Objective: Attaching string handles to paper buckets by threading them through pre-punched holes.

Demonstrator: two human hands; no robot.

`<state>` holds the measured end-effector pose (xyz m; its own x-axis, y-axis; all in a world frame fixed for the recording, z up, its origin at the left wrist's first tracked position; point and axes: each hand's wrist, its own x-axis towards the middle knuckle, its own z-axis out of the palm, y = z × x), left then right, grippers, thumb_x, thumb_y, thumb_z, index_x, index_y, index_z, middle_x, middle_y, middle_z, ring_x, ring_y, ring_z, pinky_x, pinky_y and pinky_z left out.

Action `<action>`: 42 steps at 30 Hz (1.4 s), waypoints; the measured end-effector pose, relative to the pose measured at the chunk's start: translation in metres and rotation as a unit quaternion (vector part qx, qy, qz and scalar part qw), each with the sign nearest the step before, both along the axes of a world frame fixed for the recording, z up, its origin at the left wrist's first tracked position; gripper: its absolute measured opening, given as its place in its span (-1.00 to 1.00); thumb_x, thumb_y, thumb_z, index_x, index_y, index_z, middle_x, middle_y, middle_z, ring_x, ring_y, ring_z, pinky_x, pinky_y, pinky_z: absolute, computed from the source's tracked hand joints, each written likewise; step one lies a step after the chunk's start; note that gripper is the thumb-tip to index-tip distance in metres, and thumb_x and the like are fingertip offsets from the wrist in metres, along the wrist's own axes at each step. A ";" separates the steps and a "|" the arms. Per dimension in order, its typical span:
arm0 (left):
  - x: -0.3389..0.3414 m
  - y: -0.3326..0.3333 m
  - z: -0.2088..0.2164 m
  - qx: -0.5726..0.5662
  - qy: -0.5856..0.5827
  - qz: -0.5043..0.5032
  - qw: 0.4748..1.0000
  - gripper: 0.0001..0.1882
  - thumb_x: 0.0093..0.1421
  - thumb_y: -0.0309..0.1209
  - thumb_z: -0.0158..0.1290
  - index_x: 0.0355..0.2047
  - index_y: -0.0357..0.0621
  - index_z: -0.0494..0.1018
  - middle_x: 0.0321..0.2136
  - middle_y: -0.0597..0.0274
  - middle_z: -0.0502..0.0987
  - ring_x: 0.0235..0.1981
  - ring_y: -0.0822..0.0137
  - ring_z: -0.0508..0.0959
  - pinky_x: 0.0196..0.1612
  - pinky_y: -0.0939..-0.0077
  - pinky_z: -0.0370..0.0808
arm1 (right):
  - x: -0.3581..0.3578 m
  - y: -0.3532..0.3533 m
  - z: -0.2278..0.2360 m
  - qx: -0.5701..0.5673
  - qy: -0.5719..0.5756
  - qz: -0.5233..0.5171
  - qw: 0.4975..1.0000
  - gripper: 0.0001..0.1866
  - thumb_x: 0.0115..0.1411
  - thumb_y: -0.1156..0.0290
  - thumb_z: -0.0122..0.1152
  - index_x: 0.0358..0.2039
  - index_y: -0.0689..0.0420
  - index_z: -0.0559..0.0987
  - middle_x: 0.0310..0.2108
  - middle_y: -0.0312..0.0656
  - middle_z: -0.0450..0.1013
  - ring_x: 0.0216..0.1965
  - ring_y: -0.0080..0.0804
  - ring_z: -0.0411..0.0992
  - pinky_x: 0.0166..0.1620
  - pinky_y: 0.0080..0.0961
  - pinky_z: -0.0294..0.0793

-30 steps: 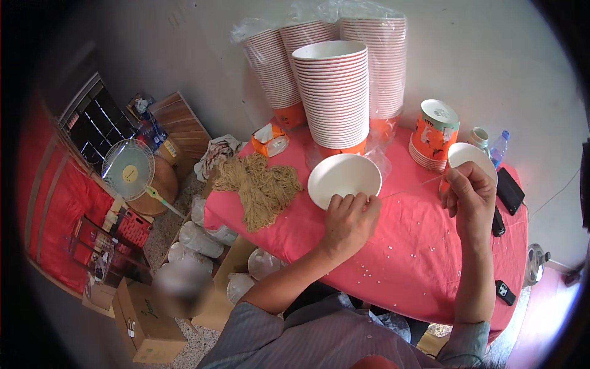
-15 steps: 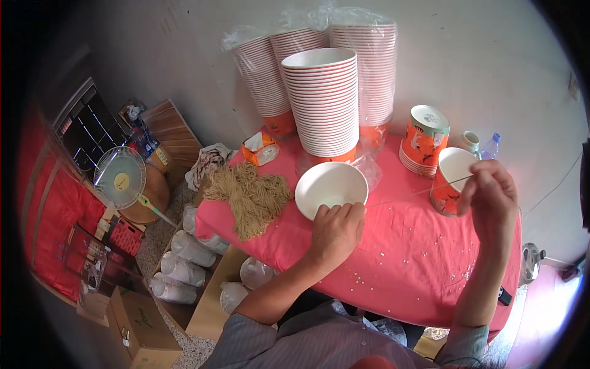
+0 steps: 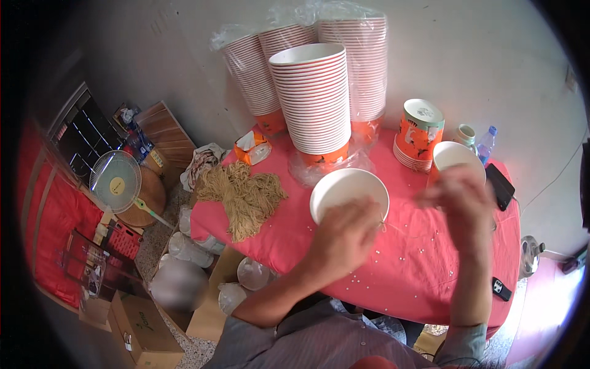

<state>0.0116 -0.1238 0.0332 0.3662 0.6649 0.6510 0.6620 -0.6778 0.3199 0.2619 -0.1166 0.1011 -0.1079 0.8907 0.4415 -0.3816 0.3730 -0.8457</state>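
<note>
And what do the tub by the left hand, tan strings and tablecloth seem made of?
Tub: probably coated paperboard; smooth, white inside, thin-lipped.
Tan strings: matte fibre, perhaps cotton or jute, by the loose strands.
Tablecloth: dull, softly wrinkled; likely fabric.

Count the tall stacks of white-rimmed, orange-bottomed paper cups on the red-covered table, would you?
4: an unwrapped front stack, and three in clear plastic behind it: a left stack, a mostly covered middle stack and a right stack. More may be hidden behind.

Tub (image 3: 353,179) looked smooth, matt paper; string bundle (image 3: 243,200), rough fibre; wrap (image 3: 356,12) over stacked tubs (image 3: 251,77), clear glossy plastic; tabletop cover (image 3: 424,298), creased cloth.
</note>
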 end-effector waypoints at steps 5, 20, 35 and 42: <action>-0.080 0.042 -0.013 -0.155 -0.136 0.090 0.974 -0.61 0.38 -0.41 0.23 0.16 -0.30 0.58 -0.02 -0.14 0.69 -0.01 0.02 0.72 0.05 0.17 0.63 | -0.062 0.039 -0.076 -0.028 -0.275 -0.007 0.961 -0.82 0.48 0.49 0.23 -0.03 0.30 0.69 -0.20 -0.17 0.71 -0.11 -0.45 0.67 0.05 -0.44 0.62; -0.073 0.009 -0.031 -0.290 -0.243 0.020 0.926 -0.65 0.51 -0.37 0.17 0.15 -0.41 0.58 -0.08 0.03 0.75 -0.09 0.43 0.71 -0.03 0.46 0.63 | -0.045 0.033 -0.051 0.071 -0.345 -0.127 0.927 -0.82 0.35 0.38 0.38 -0.11 0.16 0.77 -0.26 -0.11 0.73 -0.12 -0.19 0.68 -0.03 -0.25 0.66; -0.055 0.002 -0.047 -0.352 -0.337 0.017 0.873 -0.70 0.54 -0.32 0.16 0.05 -0.34 0.64 -0.20 0.34 0.69 -0.17 0.57 0.59 -0.07 0.59 0.53 | -0.047 0.046 -0.073 -0.006 -0.377 -0.128 0.917 -0.79 0.39 0.39 0.34 -0.12 0.28 0.73 -0.30 -0.05 0.73 -0.23 -0.30 0.74 -0.12 -0.35 0.68; -0.045 0.007 -0.054 -0.346 -0.422 -0.075 0.835 -0.53 0.53 -0.33 0.15 0.32 -0.36 0.48 0.10 0.16 0.66 0.12 0.43 0.59 0.19 0.52 0.49 | -0.043 0.055 -0.078 -0.014 -0.317 -0.169 0.933 -0.78 0.41 0.37 0.33 -0.11 0.29 0.73 -0.32 -0.01 0.72 -0.25 -0.27 0.73 -0.11 -0.33 0.67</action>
